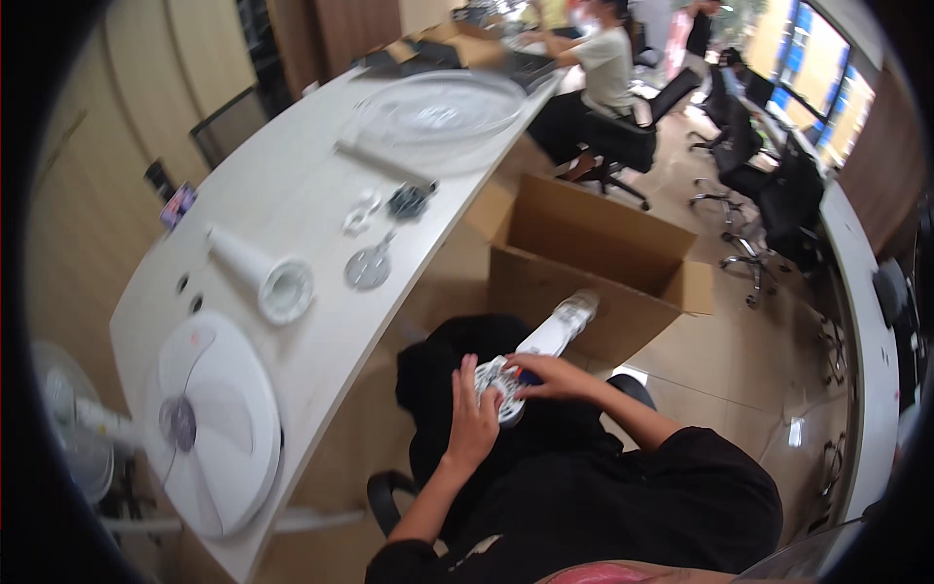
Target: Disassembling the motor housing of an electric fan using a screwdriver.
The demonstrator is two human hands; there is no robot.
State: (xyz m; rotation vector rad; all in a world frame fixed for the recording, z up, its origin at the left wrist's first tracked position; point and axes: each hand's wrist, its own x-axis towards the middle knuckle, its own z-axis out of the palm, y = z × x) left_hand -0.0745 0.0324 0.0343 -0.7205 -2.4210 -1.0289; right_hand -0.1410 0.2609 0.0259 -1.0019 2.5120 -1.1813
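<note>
In front of my lap is a long white plastic fan part point(547, 338), tilted away from me toward the cardboard box. Its near end is a round, openwork housing whose inside details are too small to tell. My left hand point(474, 420) lies against that end's left side, fingers long and thumb pressed on it. From the right, my right hand point(556, 377) has its fingers curled round the same end. Something small, orange and dark blue, shows beside the right fingers, too small to name.
An open cardboard box point(574, 282) stands ahead. On the white table point(331, 375) at left lie a fan blade point(219, 389) on a white disc, a white flared tube point(255, 275), a pole point(384, 164), small parts and a clear round cover point(443, 109). Beyond sits a person point(605, 73).
</note>
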